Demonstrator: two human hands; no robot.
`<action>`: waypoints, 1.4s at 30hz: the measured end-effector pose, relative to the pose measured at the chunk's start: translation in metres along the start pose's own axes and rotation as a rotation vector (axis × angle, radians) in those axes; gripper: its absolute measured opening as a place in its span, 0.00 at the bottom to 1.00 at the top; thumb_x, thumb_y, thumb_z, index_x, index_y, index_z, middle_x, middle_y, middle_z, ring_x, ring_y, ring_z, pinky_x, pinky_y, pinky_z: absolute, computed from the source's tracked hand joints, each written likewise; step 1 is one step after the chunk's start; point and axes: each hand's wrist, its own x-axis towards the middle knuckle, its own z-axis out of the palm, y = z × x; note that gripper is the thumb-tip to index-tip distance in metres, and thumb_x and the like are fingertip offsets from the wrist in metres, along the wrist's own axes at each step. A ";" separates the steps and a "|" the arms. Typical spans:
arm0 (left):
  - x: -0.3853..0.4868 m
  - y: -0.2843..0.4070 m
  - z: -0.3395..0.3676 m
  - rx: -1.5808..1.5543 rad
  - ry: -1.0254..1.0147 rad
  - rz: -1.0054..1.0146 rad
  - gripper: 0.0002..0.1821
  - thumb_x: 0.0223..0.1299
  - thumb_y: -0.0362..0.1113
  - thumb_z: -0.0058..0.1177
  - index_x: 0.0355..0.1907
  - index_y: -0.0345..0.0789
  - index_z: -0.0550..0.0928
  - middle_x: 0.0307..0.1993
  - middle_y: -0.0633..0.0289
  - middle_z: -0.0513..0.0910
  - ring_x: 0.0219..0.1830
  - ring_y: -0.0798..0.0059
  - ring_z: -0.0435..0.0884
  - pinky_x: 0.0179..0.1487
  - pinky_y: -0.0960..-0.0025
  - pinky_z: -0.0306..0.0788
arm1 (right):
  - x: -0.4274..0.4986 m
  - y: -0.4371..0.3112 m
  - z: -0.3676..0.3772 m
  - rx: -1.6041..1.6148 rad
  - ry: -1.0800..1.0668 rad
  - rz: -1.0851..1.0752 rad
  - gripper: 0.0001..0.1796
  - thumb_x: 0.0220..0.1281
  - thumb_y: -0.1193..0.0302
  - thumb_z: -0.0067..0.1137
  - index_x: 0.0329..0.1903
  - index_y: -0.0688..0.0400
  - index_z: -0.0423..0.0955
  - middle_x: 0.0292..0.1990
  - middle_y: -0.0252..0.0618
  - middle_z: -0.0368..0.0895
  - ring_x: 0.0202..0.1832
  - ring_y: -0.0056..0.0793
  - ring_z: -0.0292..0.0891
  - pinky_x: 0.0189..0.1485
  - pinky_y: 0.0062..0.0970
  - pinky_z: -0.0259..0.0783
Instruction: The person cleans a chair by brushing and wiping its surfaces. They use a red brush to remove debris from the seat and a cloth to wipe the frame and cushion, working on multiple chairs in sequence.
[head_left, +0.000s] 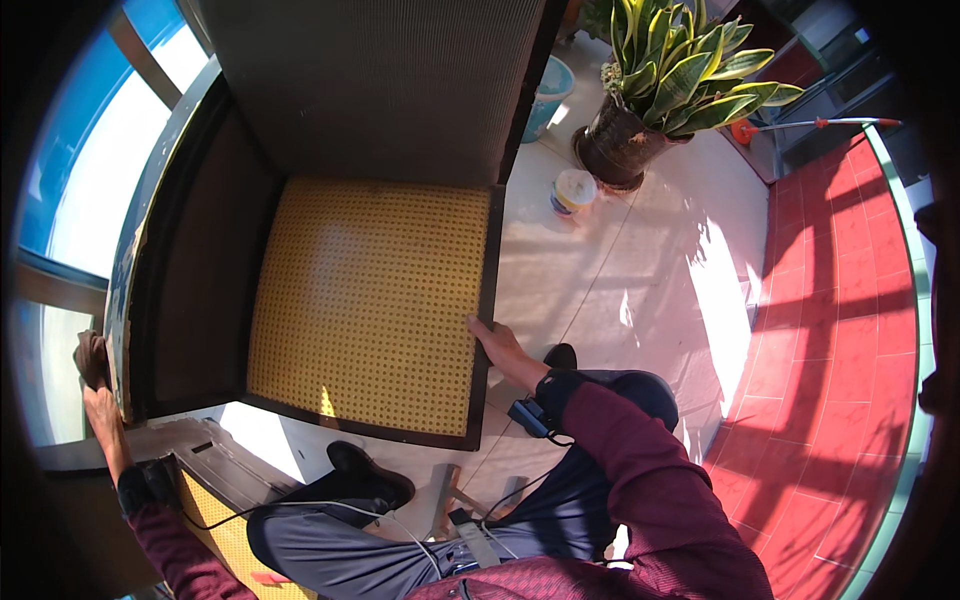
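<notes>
A dark box-like piece of furniture (375, 90) stands before me, with a yellow, dot-patterned panel (367, 300) between its dark walls. My right hand (501, 346) grips the panel's dark right border, the thumb resting on the yellow surface. At far left, my left hand (97, 394) holds a bunched brown cloth (91, 358) against the outer face of the furniture's worn side wall (124, 315). Paint on that wall's edge looks chipped. Most of the left fingers are hidden by the cloth.
Lower left is another dark piece with a yellow panel (206, 510). On the tiled floor (570, 292) stand a potted snake plant (626, 139), a small tub (574, 193) and a blue bucket (551, 97). Red tiles (817, 337) cover the right side. Cables cross my lap.
</notes>
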 end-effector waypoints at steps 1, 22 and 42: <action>0.001 -0.005 -0.003 -0.021 -0.011 -0.067 0.31 0.83 0.51 0.42 0.76 0.30 0.72 0.65 0.50 0.80 0.65 0.59 0.78 0.70 0.63 0.66 | 0.001 0.000 -0.002 -0.016 0.029 -0.005 0.46 0.72 0.35 0.56 0.56 0.75 0.78 0.47 0.55 0.87 0.47 0.41 0.85 0.48 0.40 0.78; -0.227 0.221 0.041 -0.042 0.105 -0.092 0.18 0.81 0.35 0.51 0.67 0.32 0.77 0.51 0.50 0.88 0.54 0.70 0.84 0.60 0.64 0.76 | 0.079 -0.079 -0.129 -0.658 0.619 -0.558 0.32 0.64 0.54 0.70 0.58 0.70 0.80 0.52 0.63 0.84 0.56 0.58 0.82 0.59 0.47 0.76; -0.198 0.112 0.007 -1.083 0.226 -0.106 0.13 0.74 0.34 0.52 0.52 0.30 0.85 0.33 0.64 0.85 0.27 0.82 0.80 0.32 0.75 0.79 | -0.180 -0.254 0.127 -0.722 -0.138 -1.217 0.23 0.81 0.66 0.52 0.71 0.62 0.73 0.70 0.43 0.76 0.71 0.37 0.73 0.75 0.38 0.65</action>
